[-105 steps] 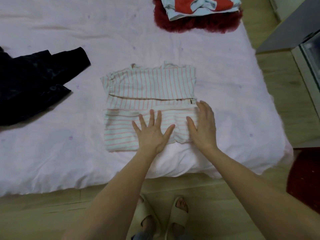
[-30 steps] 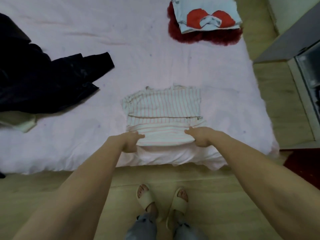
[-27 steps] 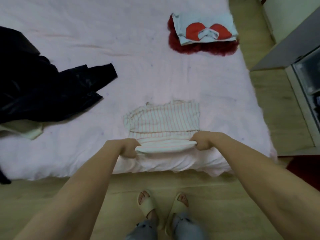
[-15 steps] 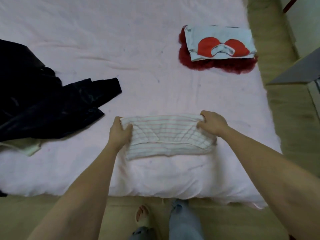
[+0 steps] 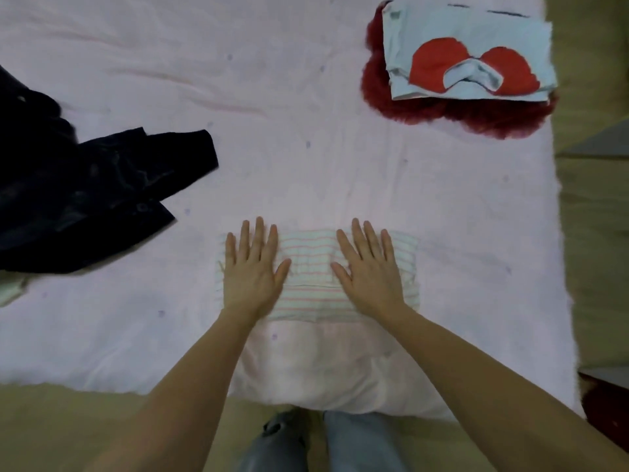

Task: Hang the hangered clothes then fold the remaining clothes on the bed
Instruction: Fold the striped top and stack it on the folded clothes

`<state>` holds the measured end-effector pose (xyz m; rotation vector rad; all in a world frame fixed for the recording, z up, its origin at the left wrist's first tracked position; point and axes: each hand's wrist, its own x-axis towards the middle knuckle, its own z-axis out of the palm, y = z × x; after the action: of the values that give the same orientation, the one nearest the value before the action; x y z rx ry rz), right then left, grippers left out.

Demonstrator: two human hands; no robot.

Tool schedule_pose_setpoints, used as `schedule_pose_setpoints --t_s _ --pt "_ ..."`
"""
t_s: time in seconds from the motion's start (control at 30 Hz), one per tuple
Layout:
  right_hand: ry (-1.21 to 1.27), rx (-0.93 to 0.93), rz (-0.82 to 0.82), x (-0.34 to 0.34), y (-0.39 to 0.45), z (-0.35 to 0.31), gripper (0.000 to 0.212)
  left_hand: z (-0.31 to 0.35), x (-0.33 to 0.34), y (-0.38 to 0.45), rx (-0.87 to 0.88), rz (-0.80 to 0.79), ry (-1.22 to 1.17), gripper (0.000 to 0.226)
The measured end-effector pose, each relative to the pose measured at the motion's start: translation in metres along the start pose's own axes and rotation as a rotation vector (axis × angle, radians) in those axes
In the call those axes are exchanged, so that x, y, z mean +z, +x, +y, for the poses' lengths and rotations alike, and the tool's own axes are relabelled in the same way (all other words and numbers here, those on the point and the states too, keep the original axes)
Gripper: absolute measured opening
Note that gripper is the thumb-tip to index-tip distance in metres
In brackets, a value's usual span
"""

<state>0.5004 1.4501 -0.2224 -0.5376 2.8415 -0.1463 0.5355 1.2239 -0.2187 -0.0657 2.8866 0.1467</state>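
While flat on the bed — both hands, left hand and right hand, fingers straight, atop the folded striped shirt.

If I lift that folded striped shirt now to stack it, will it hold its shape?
Probably not unsupported: the striped shirt is thin, soft cloth, so its layers would likely sag or unfold. It looks light. Both hands, left hand and right hand, lie flat on it, suggesting it needs pressing to stay put.

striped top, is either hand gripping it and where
Neither grips it: left hand and right hand press flat on the folded striped top.
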Motion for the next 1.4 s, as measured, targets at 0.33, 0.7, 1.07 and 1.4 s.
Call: schedule_pose_setpoints --t_s 0.33,0.7,1.07,1.4 --pt "-0.026 0.045 0.018 0.052 0.004 0.011 0.062 -0.014 0.048 0.005 -0.042 -0.090 0.028 0.072" --pt "0.742 1.027 0.040 -0.005 -0.035 0.005 0.088 -0.023 -0.013 -0.027 -0.926 -0.077 -0.858 0.077" --pt "1.460 1.044 -0.003 -0.001 -0.060 0.029 0.036 -0.030 -0.019 -0.030 -0.756 -0.155 -0.882 0.048" --pt "0.998 0.892 0.307 -0.126 -0.012 0.058 0.022 0.077 -0.153 0.037 -0.354 0.298 -0.793 0.023"
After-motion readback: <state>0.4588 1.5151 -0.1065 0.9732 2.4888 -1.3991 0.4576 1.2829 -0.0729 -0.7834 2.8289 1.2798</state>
